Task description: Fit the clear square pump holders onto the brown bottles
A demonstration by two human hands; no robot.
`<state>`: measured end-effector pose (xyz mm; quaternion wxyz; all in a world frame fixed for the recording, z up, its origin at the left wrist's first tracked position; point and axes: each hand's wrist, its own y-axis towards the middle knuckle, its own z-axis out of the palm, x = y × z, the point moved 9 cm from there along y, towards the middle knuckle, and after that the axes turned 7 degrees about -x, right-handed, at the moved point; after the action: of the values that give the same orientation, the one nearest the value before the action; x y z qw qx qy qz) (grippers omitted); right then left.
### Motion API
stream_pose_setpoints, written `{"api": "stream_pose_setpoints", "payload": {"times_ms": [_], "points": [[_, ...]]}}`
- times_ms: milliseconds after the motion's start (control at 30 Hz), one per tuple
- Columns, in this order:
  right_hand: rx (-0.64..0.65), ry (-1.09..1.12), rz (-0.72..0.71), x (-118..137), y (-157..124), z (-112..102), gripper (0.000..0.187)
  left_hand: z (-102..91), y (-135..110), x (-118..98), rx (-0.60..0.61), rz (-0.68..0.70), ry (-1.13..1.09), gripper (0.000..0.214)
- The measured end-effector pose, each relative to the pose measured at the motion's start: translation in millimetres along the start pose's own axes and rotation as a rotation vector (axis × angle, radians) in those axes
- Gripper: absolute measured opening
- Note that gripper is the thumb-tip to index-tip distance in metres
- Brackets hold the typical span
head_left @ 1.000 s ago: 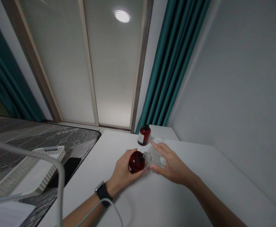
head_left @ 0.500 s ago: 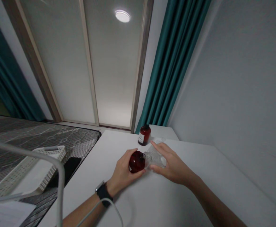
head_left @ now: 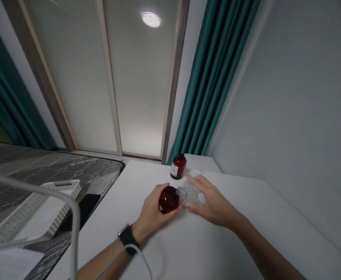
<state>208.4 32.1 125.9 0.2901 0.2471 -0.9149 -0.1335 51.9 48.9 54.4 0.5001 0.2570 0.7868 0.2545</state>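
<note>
My left hand (head_left: 153, 212), with a dark watch on its wrist, is wrapped round a dark red-brown bottle (head_left: 168, 200). The bottle lies tilted so its neck points right, up against the mouth of a clear bottle (head_left: 194, 195). Around that clear bottle curls my right hand (head_left: 213, 202), thumb on the near side and fingers on the far side. Whether liquid passes between the two necks I cannot tell. Just beyond my hands a second red-brown bottle (head_left: 178, 167) with a black top and a white label stands upright on the white table (head_left: 129, 186).
Left of the table, a white perforated basket (head_left: 56, 217) rests beside a black flat object (head_left: 84, 208). A grey-white curved tube (head_left: 74, 229) and a thin cable (head_left: 141, 252) cross the near left. A wall (head_left: 304, 116) borders the right side.
Almost nothing differs. Both hands keep the same hold, and the clear bottle has tipped only very slightly.
</note>
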Motion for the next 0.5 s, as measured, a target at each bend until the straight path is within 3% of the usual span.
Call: {"api": "stream_pose_setpoints", "payload": {"times_ms": [500], "points": [[0.010,0.014,0.004,1.4,1.9,-0.5,0.078,2.6,-1.0,5.0,-0.005,-0.022,-0.031,0.070]]}}
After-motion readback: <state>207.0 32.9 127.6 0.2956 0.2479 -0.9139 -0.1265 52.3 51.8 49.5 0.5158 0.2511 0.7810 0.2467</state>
